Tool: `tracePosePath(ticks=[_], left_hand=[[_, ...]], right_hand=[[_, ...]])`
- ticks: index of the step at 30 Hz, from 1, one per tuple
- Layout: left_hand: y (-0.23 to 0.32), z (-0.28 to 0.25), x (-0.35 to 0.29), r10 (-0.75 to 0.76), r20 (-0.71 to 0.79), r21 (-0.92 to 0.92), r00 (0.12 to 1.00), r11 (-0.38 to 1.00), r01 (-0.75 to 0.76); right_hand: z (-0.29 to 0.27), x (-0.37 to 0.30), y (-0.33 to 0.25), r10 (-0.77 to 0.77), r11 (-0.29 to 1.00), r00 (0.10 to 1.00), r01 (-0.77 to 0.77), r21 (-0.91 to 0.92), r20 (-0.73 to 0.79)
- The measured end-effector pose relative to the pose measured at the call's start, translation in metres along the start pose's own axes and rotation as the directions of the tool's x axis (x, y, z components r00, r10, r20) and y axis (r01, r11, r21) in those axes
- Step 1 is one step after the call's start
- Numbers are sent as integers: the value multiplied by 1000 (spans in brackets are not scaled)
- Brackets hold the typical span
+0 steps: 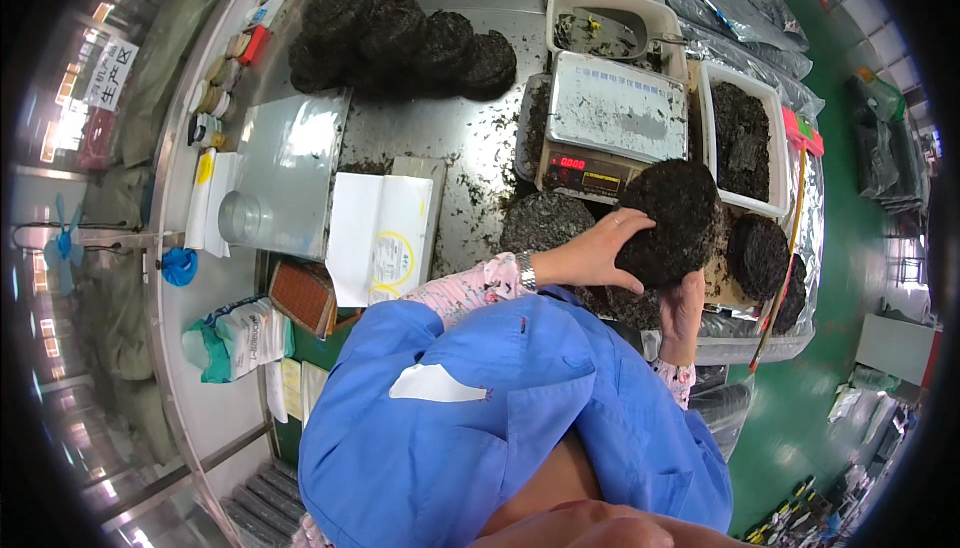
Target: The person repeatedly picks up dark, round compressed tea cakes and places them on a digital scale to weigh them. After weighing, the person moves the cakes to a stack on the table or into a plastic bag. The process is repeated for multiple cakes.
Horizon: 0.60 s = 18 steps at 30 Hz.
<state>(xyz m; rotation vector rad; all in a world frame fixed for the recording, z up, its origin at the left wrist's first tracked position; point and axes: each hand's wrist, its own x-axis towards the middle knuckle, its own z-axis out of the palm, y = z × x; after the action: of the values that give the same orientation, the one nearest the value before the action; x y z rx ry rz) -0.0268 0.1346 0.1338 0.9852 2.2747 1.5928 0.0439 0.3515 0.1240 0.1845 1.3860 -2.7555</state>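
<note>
Both my hands hold a round, dark dried seaweed cake (pixel 672 223), tilted up in front of the scale. My left hand (pixel 595 251) grips its left side, thumb and fingers spread over its edge. My right hand (pixel 682 310) supports it from the lower right; some of its fingers are hidden behind the cake. Just beyond is the digital scale (pixel 618 106), its metal pan strewn with a few crumbs and its red display lit. More dark cakes lie close by: a greyish one (pixel 545 223) left of my hands and a smaller one (pixel 757 256) to the right.
Stacked dark cakes (pixel 395 43) stand at the far left of the metal table (pixel 475 133), which is scattered with flakes. A white bin (pixel 777 138) of dark pieces sits right of the scale; another bin (pixel 640 6) stands behind it. A thin stick (pixel 783 283) leans along the right side.
</note>
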Motion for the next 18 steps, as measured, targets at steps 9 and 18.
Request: tracePosePath(ticks=[9,18], left_hand=[[4,-21,5,-150,-88,-108,985,984,141],[11,-9,24,-283,-72,-249,956,934,257]], right_hand=[[-2,37,7,122,969,992,-123,216,20],[-2,51,-10,168,919,984,-179,353,61]])
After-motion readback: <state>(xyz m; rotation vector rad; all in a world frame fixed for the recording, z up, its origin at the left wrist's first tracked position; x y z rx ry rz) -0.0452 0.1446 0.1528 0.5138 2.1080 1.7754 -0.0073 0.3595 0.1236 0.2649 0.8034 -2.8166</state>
